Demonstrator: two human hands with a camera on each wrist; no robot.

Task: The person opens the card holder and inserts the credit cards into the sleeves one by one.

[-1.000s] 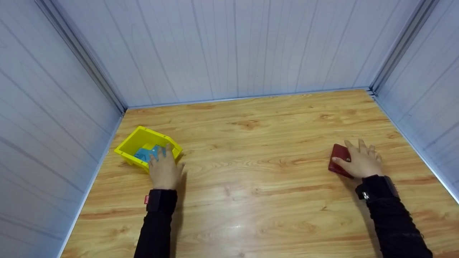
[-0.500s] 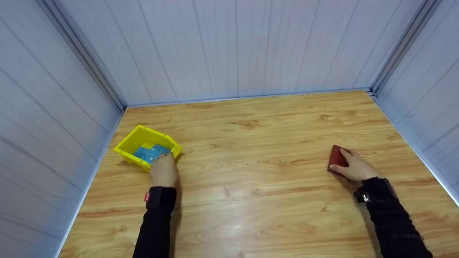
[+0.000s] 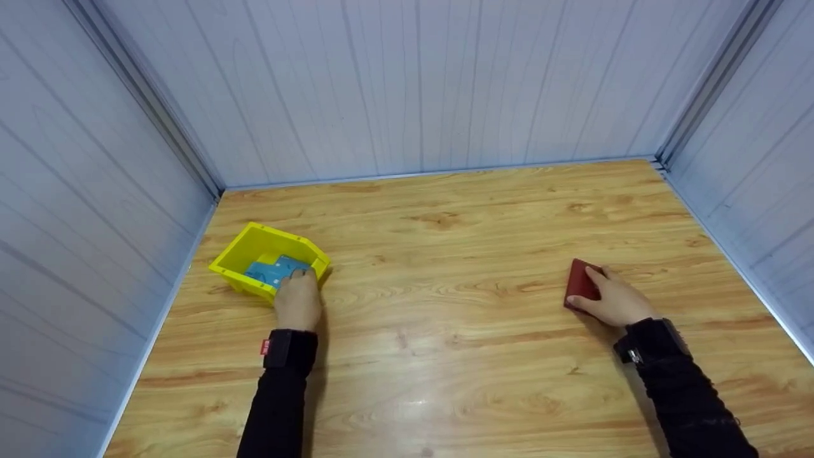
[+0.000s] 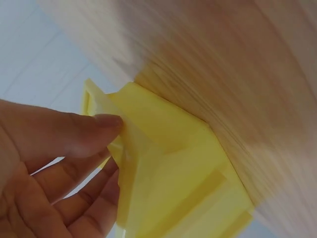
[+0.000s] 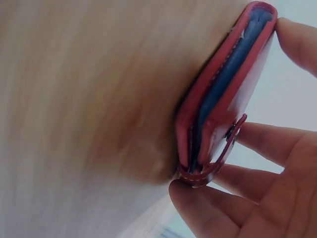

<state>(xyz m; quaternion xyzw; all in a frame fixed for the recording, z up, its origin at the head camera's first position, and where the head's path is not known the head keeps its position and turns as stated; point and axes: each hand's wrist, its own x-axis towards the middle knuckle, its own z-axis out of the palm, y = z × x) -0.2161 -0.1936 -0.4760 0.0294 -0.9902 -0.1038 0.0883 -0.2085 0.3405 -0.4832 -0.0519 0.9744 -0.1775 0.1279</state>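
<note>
A yellow plastic bin [image 3: 235,277] stands on the left of the table, with flat light-blue pieces [image 3: 270,272] inside. My left hand [image 3: 297,304] grips its near rim. In the left wrist view the thumb lies over the bin's wall [image 4: 178,168] and the fingers curl on the other side. Over on the right, my right hand [image 3: 615,303] holds a dark red wallet [image 3: 577,284] by its edges. The right wrist view shows the wallet's snap strap [image 5: 218,163] and dark blue lining, with thumb and fingertips at opposite edges and the wallet close to the tabletop.
The wood-grain table [image 3: 439,318] stretches between the two hands. A pale panel wall [image 3: 439,89] closes off the back, and similar panels flank the left and right sides.
My left fingers have curled from spread to gripping the bin's rim, and the bin has shifted slightly right. My right hand has closed on the wallet and slid it a little left.
</note>
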